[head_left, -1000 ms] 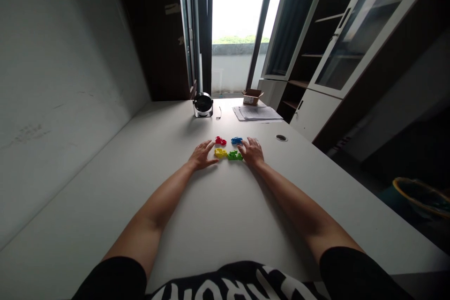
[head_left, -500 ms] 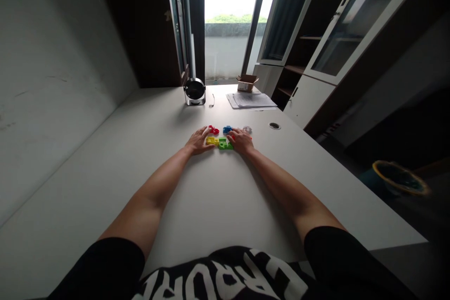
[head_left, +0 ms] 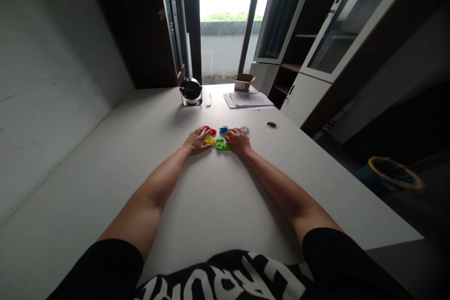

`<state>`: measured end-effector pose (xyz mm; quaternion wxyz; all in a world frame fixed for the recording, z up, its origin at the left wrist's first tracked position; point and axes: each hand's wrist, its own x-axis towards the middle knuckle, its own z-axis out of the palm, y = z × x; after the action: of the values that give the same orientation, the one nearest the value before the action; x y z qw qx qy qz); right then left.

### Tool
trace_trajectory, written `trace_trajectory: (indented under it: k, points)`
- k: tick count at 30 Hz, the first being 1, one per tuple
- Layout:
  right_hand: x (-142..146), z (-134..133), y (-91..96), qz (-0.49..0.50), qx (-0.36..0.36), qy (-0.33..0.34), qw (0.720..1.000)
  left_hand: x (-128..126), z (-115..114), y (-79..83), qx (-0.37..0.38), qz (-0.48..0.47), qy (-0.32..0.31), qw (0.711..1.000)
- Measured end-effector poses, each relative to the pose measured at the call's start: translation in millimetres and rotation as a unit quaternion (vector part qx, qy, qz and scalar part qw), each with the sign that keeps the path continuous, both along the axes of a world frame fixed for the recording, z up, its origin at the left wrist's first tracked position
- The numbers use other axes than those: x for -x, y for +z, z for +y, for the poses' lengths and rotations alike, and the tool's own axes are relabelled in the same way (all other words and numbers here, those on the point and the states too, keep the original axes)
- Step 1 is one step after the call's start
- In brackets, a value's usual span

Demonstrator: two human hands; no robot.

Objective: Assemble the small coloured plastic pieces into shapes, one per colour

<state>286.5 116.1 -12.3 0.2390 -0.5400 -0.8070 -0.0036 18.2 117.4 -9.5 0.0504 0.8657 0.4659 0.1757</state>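
Observation:
On the white table lie several small plastic toy pieces, too small to tell their exact kind. My left hand (head_left: 196,142) rests at their left end, thumb and fingers apart, touching the yellow toy piece (head_left: 209,140) and beside the red toy piece (head_left: 211,131). At the right end, my right hand (head_left: 239,141) lies palm down with fingers spread, partly covering another red piece. Its fingertips are by the green toy piece (head_left: 222,144). Behind them sits the blue toy piece (head_left: 224,129). A clear piece (head_left: 245,129) shows past my right hand.
Toward the back of the table (head_left: 207,206) stand a round black-and-silver device (head_left: 191,91), a small cord (head_left: 208,101), papers (head_left: 249,99) and an open cardboard box (head_left: 243,82). A cable hole (head_left: 272,125) lies to the right. A bin (head_left: 395,173) stands beyond the right edge.
The whole view has shifted slightly as my head moved. Both hands stay by the same toy pieces, with only slight finger movement.

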Motion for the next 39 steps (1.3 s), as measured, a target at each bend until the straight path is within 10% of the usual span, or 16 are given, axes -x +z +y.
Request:
trace_trajectory:
  k: [9,19,28,39]
  points:
    - [-13,27,-12.9,0.085,-0.011,-0.173,0.981,-6,18,-3.5,0.038,-0.025,0.021,0.999]
    - [-14,31,-17.7,0.095,0.016,-0.036,0.995,-40,10,1.0,0.005,-0.036,-0.028,0.999]
    - [-20,46,-23.2,0.107,0.013,-0.174,0.979,-62,-7,7.6,-0.017,0.014,-0.042,0.999]
    - [-14,68,-18.7,0.109,0.04,-0.018,0.993,-63,12,10.5,0.073,0.042,0.009,0.996]
